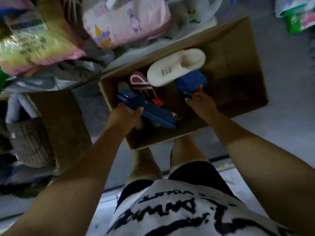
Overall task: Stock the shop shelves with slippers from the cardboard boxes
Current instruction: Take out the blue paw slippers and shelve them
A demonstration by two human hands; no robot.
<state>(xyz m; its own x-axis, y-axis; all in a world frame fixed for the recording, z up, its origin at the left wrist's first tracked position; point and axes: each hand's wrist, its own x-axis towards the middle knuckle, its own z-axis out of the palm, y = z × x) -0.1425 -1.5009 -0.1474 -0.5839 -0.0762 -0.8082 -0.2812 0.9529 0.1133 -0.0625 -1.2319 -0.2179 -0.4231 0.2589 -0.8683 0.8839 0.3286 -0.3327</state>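
Roughly by size, biggest first:

1. Cardboard box (238,48): open top, on the floor (272,133) just ahead of your legs. Far right end looks bare inside. All the stock in view is in or over this box; no shelf slot shows.
2. Pink packs (126,23): bagged goods piled beyond the box's left corner. Not your stock, so leave them.
3. White slipper (175,68): fluffy, on its side, sole twd you, and it seems to lean on item 5.
4. Navy slipper (150,111): flat and ribbed, poss. two stacked; blur hides which. Your left hand (124,114) grips its near edge, thumb on top, at the box's left end.
5. Blue slipper (190,84): plush w/ an orange bit, mid-box. Your right hand (199,101) pinches its near end, fingers curled onto it. Hands are well apart, one item each.
6. Maroon slipper (141,82): white trim, lying behind the navy one.
7. Red tag (157,101): small, next to the navy slipper; can't tell which item it belongs to.

Handling note: you're at pick-up, w/ most stock not yet out. Lift the navy item straight up so it clears the near wall. Ease the blue one out low and slow, since the white slipper will likely tip once its prop goes. Take a fuller grip w/ the right hand before you turn away; a pinch on plush may slip. Check each item has its mate before shelving.
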